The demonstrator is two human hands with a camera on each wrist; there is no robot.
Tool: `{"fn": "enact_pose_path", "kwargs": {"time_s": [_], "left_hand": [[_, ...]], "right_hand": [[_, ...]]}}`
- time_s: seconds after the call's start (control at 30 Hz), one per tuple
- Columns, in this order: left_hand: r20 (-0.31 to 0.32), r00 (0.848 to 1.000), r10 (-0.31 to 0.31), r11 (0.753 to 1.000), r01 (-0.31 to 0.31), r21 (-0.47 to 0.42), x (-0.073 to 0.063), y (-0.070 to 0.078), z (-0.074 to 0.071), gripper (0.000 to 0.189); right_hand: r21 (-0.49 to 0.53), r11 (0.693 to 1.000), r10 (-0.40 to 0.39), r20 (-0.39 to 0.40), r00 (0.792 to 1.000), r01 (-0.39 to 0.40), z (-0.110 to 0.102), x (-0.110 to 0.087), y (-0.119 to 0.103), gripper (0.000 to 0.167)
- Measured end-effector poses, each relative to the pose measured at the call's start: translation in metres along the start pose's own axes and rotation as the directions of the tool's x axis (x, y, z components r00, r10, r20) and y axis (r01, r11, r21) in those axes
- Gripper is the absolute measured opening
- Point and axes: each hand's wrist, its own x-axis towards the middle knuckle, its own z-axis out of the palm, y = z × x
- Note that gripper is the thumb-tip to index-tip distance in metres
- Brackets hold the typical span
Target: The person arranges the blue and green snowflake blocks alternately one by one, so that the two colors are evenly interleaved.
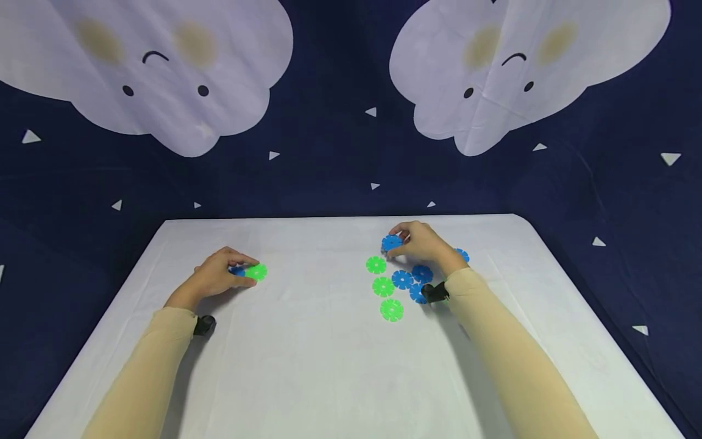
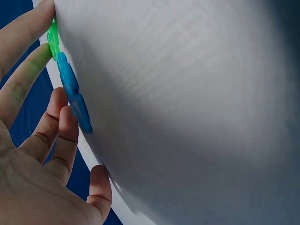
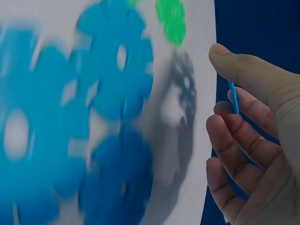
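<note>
We saw the right grip (image 1: 422, 242) pinch a blue disc (image 1: 392, 243) by its rim above the white worktop (image 1: 307, 366), while the left grip (image 1: 219, 272) pinched a green disc (image 1: 258, 272) beside a second blue disc (image 1: 237, 271). We judged the thin pieces light, stiff and best taken by their notched edges. Nearby lay loose blue discs (image 1: 402, 280) and three green discs (image 1: 382, 286); a black wrist camera (image 1: 436, 292) partly blocked our view.

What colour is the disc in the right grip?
Blue; the disc shows best in the head view.
</note>
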Motion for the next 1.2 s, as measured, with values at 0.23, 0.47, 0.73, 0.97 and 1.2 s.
{"fn": "enact_pose_path", "kwargs": {"time_s": [0.23,0.47,0.73,0.97,1.2], "left_hand": [[-0.014,1.0,-0.006,1.0,0.006,0.006,-0.001,0.003,0.001,0.052],[-0.016,1.0,0.005,1.0,-0.005,0.019,-0.003,0.003,0.0,0.052],[-0.013,1.0,0.005,1.0,-0.004,0.017,-0.002,-0.001,0.0,0.052],[-0.008,1.0,-0.01,1.0,0.01,0.008,-0.001,-0.003,0.0,0.051],[-0.018,1.0,-0.02,1.0,0.02,0.005,0.0,-0.002,0.0,0.052]], "right_hand": [[0.033,0.995,-0.093,0.005,0.996,0.092,0.021,0.012,-0.027,0.052],[0.082,0.987,-0.138,0.038,0.99,0.135,0.043,0.022,-0.057,0.051],[0.085,0.984,-0.165,0.062,0.984,0.159,0.07,0.029,-0.088,0.05],[0.072,0.975,-0.216,0.11,0.97,0.209,0.093,0.032,-0.116,0.049],[0.021,0.979,-0.203,0.126,0.971,0.202,0.118,0.035,-0.14,0.051]]}}
